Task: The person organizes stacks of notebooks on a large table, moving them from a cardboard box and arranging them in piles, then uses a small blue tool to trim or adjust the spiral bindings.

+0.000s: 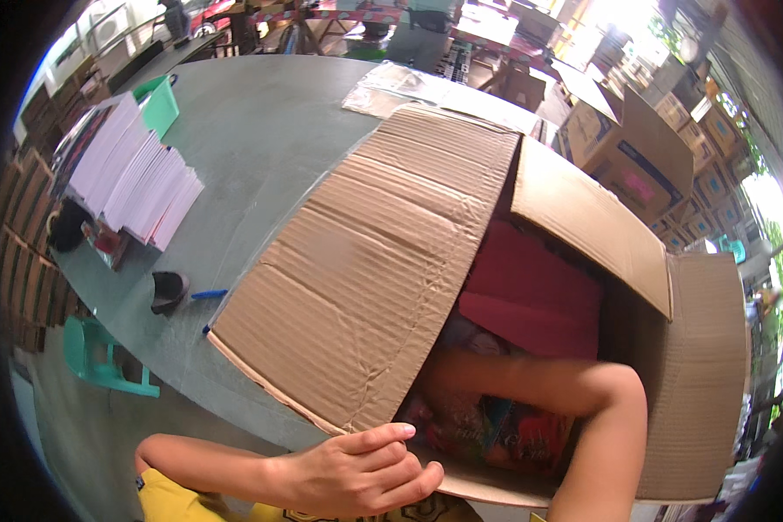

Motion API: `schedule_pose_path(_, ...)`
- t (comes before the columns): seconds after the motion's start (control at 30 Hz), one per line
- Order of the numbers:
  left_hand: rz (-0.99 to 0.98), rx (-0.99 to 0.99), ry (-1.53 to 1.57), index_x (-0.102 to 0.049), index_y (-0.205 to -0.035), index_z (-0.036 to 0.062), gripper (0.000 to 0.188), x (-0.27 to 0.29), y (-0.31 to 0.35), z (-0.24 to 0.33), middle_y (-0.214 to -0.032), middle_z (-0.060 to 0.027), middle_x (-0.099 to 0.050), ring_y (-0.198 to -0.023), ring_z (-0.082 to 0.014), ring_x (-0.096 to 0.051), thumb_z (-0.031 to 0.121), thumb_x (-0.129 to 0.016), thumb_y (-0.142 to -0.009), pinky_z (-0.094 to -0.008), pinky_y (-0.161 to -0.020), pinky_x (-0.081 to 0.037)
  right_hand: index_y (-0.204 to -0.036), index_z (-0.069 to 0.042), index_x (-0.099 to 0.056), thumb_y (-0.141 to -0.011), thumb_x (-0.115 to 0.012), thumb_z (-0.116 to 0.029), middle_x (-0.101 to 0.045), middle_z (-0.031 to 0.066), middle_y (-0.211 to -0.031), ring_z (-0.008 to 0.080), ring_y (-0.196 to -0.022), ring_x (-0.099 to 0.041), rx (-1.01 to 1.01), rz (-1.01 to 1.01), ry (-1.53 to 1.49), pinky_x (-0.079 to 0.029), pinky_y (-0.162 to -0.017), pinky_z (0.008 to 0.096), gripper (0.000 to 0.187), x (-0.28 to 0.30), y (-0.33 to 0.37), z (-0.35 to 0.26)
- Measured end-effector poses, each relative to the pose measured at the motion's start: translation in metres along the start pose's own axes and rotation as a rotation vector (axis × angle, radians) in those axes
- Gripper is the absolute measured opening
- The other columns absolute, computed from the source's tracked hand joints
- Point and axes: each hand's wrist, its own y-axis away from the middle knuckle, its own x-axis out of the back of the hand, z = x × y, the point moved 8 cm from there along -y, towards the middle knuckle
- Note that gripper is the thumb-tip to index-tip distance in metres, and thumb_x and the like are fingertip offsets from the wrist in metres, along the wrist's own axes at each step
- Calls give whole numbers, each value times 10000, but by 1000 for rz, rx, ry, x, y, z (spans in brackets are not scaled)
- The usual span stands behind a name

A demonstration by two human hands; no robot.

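Observation:
A large open cardboard box stands in front of me, its wide left flap folded out over the grey table. My right arm reaches over the near side into the box; the forearm runs leftward and the hand is hidden beneath the left flap. Inside lie a dark red sheet or folder and colourful printed items in clear plastic. My left hand is at the near rim by the flap's corner, its fingers curled together over the box edge.
Stacked white booklets stand at the table's left beside a green basket. A dark cup-like object and blue pen lie nearer. Clear plastic bags lie behind the box. Another open carton stands far right; a green stool is left.

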Motion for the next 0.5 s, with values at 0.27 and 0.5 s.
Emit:
schedule_pose_path(0.27, 17, -29, -29, -545, -1064, 141, 256, 1, 0, 2, -721, 56, -414, -708, -77, -479, 135, -483, -816, -310, -1017, -318, -926, -40, -646, -677, -640, -221, -621, 166, -1010, 289, -1002, -579, -140, 94, 15, -446, -880, 372, 308, -35, 39, 6)
schedule_pose_path(0.5, 22, -20, -25, -543, -1052, 142, 243, 0, -1, 4, -711, 59, -408, -706, -76, -475, 147, -483, -817, -299, -1013, -315, -833, -39, -647, -692, -597, -147, -642, 108, -826, 254, -837, -629, -44, 512, 143, -477, -797, 351, 185, -16, 78, -10)
